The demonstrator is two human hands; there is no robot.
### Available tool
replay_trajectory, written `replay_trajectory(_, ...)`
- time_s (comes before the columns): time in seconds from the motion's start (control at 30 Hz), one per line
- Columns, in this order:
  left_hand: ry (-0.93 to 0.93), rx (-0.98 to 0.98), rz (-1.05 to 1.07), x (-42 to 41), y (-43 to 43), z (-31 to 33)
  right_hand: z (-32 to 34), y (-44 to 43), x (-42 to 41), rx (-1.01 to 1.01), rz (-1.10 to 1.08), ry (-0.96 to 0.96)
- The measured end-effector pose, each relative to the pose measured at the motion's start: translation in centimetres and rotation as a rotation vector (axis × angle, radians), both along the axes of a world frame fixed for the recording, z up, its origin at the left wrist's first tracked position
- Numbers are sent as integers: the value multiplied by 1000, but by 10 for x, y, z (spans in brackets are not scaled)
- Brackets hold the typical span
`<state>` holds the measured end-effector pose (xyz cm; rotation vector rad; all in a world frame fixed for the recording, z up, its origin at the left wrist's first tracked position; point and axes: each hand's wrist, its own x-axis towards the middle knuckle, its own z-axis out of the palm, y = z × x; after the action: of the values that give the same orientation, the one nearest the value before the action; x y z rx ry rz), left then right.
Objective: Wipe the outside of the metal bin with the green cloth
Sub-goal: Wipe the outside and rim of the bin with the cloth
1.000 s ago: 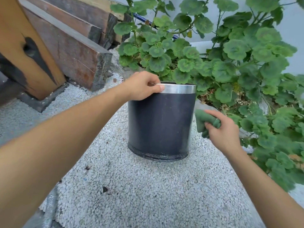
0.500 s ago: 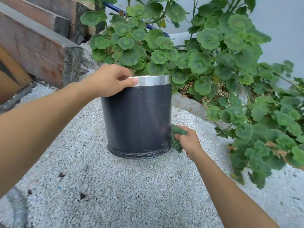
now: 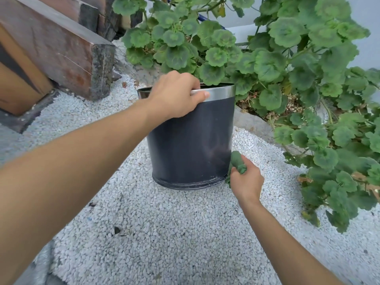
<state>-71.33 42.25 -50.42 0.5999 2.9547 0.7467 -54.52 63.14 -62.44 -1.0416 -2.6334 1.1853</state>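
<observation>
A dark round metal bin (image 3: 189,145) with a shiny silver rim stands upright on white gravel at the centre of the head view. My left hand (image 3: 174,95) grips the near part of its rim, thumb along the silver band. My right hand (image 3: 245,179) holds a bunched green cloth (image 3: 237,161) low against the bin's right side, just above the scuffed base ring. The bin's far side and inside are hidden.
A large leafy geranium plant (image 3: 287,68) crowds behind and to the right of the bin, leaves touching its rim. Stacked wooden beams (image 3: 67,52) lie at the upper left. White gravel (image 3: 174,233) covers the ground in front.
My right hand dropped with the cloth from mid height beside the bin to its lower right side. My left hand stayed on the rim; the view shifted.
</observation>
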Motion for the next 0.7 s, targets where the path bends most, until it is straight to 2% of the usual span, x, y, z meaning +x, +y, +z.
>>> replay_trajectory(0.17, 10, -30, 27, 4, 18, 1, -7, -33, 32, -13, -59, 109)
replay_trajectory(0.33, -34, -8, 34, 1, 16, 5, -20, -69, 62, 32, 84, 178)
replay_trajectory(0.5, -64, 4, 37, 1, 15, 5, -36, -93, 93, 251, 410, 308)
replay_trajectory(0.7, -79, 7, 38, 4, 10, 7, -43, -101, 91, 634, 895, 262)
